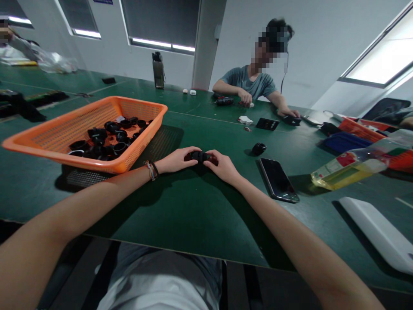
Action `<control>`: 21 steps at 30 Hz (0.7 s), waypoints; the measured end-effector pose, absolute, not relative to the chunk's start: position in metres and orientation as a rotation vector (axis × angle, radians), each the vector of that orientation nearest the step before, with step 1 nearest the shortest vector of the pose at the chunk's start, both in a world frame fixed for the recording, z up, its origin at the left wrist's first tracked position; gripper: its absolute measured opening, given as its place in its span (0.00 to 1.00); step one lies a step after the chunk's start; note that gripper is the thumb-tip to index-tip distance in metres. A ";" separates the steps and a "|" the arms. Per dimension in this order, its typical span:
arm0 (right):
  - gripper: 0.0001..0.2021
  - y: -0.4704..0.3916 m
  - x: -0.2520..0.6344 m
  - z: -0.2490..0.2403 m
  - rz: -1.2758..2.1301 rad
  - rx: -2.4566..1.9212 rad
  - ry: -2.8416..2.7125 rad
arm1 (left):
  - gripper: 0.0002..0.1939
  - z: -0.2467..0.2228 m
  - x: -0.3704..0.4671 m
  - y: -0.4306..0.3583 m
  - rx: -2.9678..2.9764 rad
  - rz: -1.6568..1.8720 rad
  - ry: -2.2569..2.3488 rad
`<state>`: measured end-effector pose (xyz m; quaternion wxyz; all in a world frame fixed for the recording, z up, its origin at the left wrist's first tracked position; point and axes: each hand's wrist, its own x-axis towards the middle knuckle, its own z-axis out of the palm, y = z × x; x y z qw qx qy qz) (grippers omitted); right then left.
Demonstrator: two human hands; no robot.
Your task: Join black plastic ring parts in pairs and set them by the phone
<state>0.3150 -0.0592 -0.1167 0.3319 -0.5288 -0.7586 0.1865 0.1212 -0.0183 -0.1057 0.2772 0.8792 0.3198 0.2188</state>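
Centre of the frame, and both hands are on the black part (200,156)! The left hand (180,159) has it by one end, fingers curled round and nearly closed; the right hand (222,165) pinches the other end, thumb and fingers almost together. Just above the green table (180,219) or touching it? Can't tell. Over to the left, the orange basket (145,148) carries a jumble of black pieces (111,137). Right of the hands, a round black piece (259,149) sits near the phone (279,180), which lies flat. Further right comes the bottle (351,168), yellow liquid inside, and at lower right a white case (374,230). Top right, a person (254,82) works across the table, one hand at a black box (293,120).
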 end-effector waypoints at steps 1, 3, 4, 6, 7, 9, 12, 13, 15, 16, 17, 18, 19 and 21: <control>0.11 -0.059 0.315 -0.117 0.493 -1.370 -1.982 | 0.23 -0.106 0.121 -0.018 2.369 0.586 0.855; 0.13 -0.059 0.316 -0.118 0.518 -1.340 -1.982 | 0.23 -0.105 0.121 -0.018 2.382 0.581 0.846; 0.15 -0.059 0.316 -0.118 0.535 -1.325 -1.983 | 0.23 -0.105 0.121 -0.019 2.387 0.578 0.842; 0.17 -0.060 0.316 -0.119 0.562 -1.298 -1.985 | 0.22 -0.104 0.121 -0.019 2.394 0.576 0.840; 0.17 -0.060 0.316 -0.119 0.568 -1.292 -1.985 | 0.22 -0.104 0.121 -0.019 2.399 0.574 0.843; 0.16 -0.060 0.316 -0.119 0.562 -1.297 -1.988 | 0.22 -0.103 0.121 -0.020 2.406 0.572 0.851; 0.14 -0.059 0.316 -0.119 0.544 -1.314 -1.995 | 0.22 -0.102 0.122 -0.020 2.405 0.566 0.857; 0.14 -0.059 0.316 -0.119 0.542 -1.316 -1.997 | 0.22 -0.102 0.122 -0.020 2.402 0.567 0.859; 0.14 -0.059 0.316 -0.119 0.543 -1.315 -1.995 | 0.22 -0.103 0.122 -0.020 2.397 0.568 0.859; 0.14 -0.059 0.316 -0.119 0.543 -1.315 -1.993 | 0.22 -0.103 0.122 -0.020 2.396 0.570 0.860; 0.13 -0.059 0.316 -0.119 0.541 -1.316 -1.990 | 0.22 -0.103 0.122 -0.020 2.395 0.572 0.861; 0.13 -0.058 0.316 -0.119 0.537 -1.317 -1.988 | 0.22 -0.103 0.121 -0.020 2.396 0.571 0.861; 0.13 -0.059 0.316 -0.119 0.533 -1.318 -1.987 | 0.22 -0.103 0.121 -0.020 2.398 0.570 0.862; 0.13 -0.059 0.316 -0.119 0.530 -1.322 -1.989 | 0.23 -0.103 0.121 -0.020 2.400 0.564 0.865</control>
